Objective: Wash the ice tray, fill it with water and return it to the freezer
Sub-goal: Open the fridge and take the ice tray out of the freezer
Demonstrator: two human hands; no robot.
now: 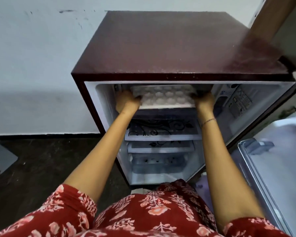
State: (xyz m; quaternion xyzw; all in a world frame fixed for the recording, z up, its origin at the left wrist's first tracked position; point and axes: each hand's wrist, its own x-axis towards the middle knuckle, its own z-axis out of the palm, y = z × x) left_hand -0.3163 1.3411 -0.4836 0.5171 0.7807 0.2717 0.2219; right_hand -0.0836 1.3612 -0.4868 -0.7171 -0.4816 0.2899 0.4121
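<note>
A white ice tray point(164, 97) with several round cells sits level at the mouth of the freezer compartment at the top of a dark red fridge point(169, 48). My left hand point(127, 102) grips the tray's left end. My right hand point(204, 101) grips its right end. The tray's far edge is hidden under the fridge's top rim. Whether the cells hold water cannot be told.
The fridge door point(278, 161) stands open at the right, with white door shelves. Below the freezer are glass shelves point(162, 132) with a black floral print and a clear drawer point(158, 163). A white wall is at the left, dark floor below.
</note>
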